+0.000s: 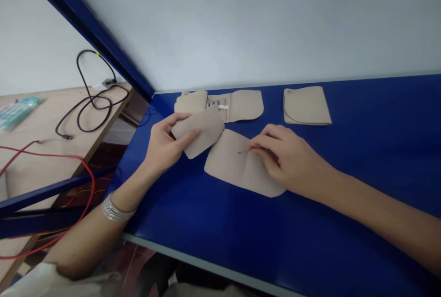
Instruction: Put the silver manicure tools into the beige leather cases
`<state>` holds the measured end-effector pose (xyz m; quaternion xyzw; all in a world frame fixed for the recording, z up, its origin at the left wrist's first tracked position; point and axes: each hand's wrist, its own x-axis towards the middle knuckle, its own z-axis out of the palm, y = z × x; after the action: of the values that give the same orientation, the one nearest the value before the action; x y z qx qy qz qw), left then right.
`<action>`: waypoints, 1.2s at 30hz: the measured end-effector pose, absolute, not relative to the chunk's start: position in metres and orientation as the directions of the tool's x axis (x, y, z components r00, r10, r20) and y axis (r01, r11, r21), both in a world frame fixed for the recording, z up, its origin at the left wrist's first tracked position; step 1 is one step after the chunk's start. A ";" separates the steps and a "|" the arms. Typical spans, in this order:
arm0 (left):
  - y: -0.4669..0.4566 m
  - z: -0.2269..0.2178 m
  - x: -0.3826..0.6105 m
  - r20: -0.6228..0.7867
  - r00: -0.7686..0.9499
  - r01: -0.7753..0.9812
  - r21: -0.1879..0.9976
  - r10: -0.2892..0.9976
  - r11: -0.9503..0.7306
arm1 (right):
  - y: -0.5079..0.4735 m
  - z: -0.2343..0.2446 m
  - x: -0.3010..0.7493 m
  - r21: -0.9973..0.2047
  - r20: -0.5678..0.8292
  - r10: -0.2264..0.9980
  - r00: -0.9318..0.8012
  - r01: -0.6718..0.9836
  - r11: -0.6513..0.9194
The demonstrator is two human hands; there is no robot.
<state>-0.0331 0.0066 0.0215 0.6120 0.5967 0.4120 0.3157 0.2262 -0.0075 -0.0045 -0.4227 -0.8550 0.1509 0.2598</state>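
Note:
My left hand point(167, 143) is closed on a beige leather-like flap point(201, 129), thumb on top and fingers underneath, raised a little above the blue table. A second beige piece point(227, 154) spreads below and to the right of it, and the two seem to meet at one corner. Over this second piece my right hand point(282, 157) holds thumb and fingertips pinched together. A small dark thin tip point(240, 152) shows just left of the pinch; whether the fingers hold it is unclear. Behind lies an open beige case point(245, 105) with small metal tools point(217, 103) inside.
A folded beige case point(306, 106) lies at the back right of the blue table point(361, 186), near the pale wall. Left of a blue frame post point(89, 30), a wooden table bears a black cable point(91, 99), a red cable point(86, 163) and a teal packet point(19, 112).

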 end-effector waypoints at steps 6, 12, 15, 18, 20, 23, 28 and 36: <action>0.010 0.022 -0.032 0.324 -0.158 0.544 0.817 0.933 -0.191 | -0.011 -0.004 0.226 -0.455 0.229 0.768 -0.598 0.632 0.627; 0.004 0.023 -0.031 0.557 -0.050 0.774 0.546 0.829 -0.321 | -0.019 0.000 0.223 -0.463 0.227 0.649 -0.726 0.506 0.728; 0.002 0.026 -0.034 0.571 -0.005 0.811 0.482 0.821 -0.330 | -0.023 0.001 0.221 -0.423 0.256 0.565 -0.784 0.434 0.795; 0.003 0.028 -0.037 0.601 0.032 0.846 0.409 0.798 -0.342 | -0.021 0.001 0.222 -0.431 0.258 0.555 -0.791 0.420 0.799; 0.003 0.027 -0.038 0.601 0.110 0.843 0.365 0.791 -0.395 | -0.017 0.000 0.224 -0.436 0.252 0.589 -0.768 0.453 0.778; 0.002 0.026 -0.037 0.527 0.285 0.795 0.337 0.801 -0.504 | -0.010 -0.003 0.228 -0.417 0.286 0.629 -0.723 0.498 0.761; -0.002 0.026 -0.035 0.395 0.541 0.660 0.348 0.742 -0.666 | -0.003 -0.007 0.232 -0.378 0.318 0.641 -0.699 0.527 0.761; -0.004 0.023 -0.031 0.258 0.695 0.609 0.286 0.671 -0.740 | 0.001 -0.003 0.234 -0.410 0.275 0.681 -0.679 0.558 0.721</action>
<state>-0.0309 -0.0044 0.0232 0.9162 0.3494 0.1749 0.0892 0.2340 0.0009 -0.0034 -0.3425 -0.9041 0.1482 0.2081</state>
